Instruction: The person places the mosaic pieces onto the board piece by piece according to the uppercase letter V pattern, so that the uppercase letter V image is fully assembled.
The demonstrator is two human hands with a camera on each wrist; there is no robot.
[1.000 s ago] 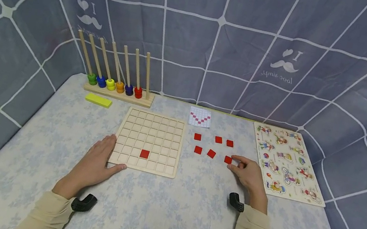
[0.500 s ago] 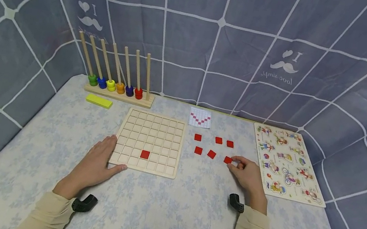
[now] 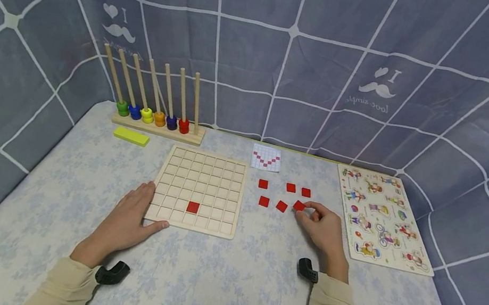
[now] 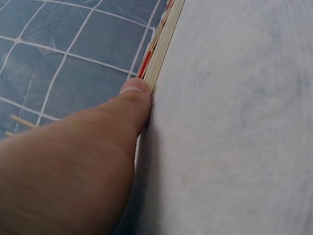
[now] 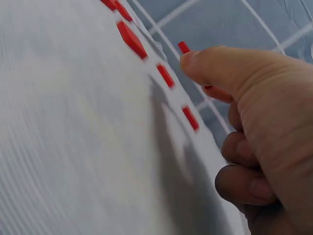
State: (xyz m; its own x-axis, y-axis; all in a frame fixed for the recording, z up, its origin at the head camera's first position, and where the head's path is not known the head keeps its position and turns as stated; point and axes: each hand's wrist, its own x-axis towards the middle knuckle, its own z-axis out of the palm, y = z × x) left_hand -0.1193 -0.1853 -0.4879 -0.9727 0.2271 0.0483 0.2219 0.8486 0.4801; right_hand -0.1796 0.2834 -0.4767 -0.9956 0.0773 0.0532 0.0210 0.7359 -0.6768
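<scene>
A pale wooden grid board (image 3: 201, 177) lies on the table, with one red square tile (image 3: 193, 207) set in a cell of its lower part. My left hand (image 3: 123, 221) rests at the board's front left corner, fingers straight along the side and thumb (image 4: 132, 93) against the front edge. Between thumb and forefinger my right hand (image 3: 323, 230) pinches another red square tile (image 3: 298, 206). In the right wrist view that pinched tile (image 5: 184, 47) is raised off the cloth, mostly hidden by the thumb. Several loose red tiles (image 3: 264, 201) lie just left of this hand.
Behind the loose tiles lies a small pattern card (image 3: 266, 158) with a pink V. A wooden peg rack (image 3: 158, 129) with coloured beads stands back left, a yellow-green block (image 3: 131, 136) before it. A picture puzzle board (image 3: 384, 219) lies at the right. Curtains (image 3: 251, 51) enclose the table.
My right hand has lifted the nearest right tile off the table and moved slightly left with it. The left hand has stayed at the board's corner.
</scene>
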